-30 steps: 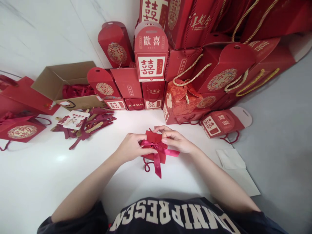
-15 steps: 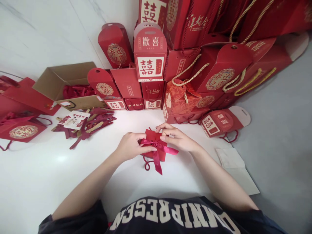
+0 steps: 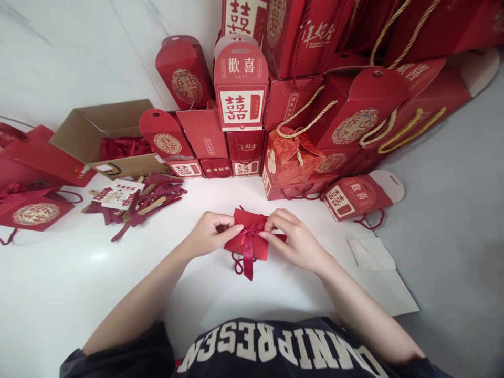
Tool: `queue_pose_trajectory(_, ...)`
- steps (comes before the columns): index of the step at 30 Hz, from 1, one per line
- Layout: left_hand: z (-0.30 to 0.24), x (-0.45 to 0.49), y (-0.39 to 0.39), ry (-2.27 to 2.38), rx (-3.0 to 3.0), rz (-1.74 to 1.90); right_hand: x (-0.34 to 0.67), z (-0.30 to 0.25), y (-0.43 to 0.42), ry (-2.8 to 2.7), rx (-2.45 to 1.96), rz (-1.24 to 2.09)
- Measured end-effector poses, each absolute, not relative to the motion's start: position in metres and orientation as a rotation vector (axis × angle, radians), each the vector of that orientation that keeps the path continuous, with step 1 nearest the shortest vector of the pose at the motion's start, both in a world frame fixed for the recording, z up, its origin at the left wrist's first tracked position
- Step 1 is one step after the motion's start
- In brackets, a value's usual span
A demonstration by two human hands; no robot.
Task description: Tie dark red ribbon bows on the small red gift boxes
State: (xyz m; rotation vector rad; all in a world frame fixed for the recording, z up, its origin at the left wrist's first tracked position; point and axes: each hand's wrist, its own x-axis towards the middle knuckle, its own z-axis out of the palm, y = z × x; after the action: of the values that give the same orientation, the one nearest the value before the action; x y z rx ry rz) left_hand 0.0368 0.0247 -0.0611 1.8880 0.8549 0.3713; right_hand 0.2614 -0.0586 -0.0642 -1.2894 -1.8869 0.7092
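Observation:
A small red gift box (image 3: pixel 258 249) sits on the white table in front of me, with a magenta satin ribbon (image 3: pixel 248 256) tied in a bow on its top. At the bow's left side, my left hand (image 3: pixel 211 234) pinches a loop between thumb and forefinger. My right hand (image 3: pixel 294 239) grips the right side of the bow, its fingers closed together on the ribbon. One ribbon tail hangs down over the box's near edge, and another shows partly beneath my right hand. From under the box a dark red cord handle (image 3: pixel 238 266) curls out.
Red gift boxes (image 3: pixel 243 84) are stacked along the back. An open cardboard carton (image 3: pixel 74 128) holds dark red material. Near it lies a pile of dark red ribbon pieces (image 3: pixel 153 197) with a white card (image 3: pixel 118 193). Folded white paper (image 3: pixel 372 254) lies at right.
My right hand has come down and closed on the right side of the bow. The near ribbon tail has swung a little left, and the right tail is now mostly covered.

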Motion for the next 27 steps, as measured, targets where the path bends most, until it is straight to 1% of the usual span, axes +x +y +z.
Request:
queue_pose_trajectory(4, -0.066, 0.038, 0.022, 0.895, 1.943, 0.405, 0.260, -0.058, -0.056, -1.753, -1.384, 0.993)
queue_pose_trajectory(8, -0.071, 0.039, 0.022, 0.904, 1.927, 0.429, 0.263, -0.066, -0.052, -1.644, -1.414, 1.165)
queue_pose_trajectory(17, -0.082, 0.040, 0.026, 0.881, 1.822, 0.475, 0.271, -0.076, -0.050, -1.501, -1.376, 1.363)
queue_pose_trajectory(23, -0.088, 0.039, 0.028, 0.894, 1.708, 0.464, 0.285, -0.083, -0.054, -1.544, -1.369, 1.435)
queue_pose_trajectory(27, -0.084, 0.039, 0.029, 0.890, 1.725, 0.437, 0.302, -0.087, -0.059, -1.592, -1.386, 1.611)
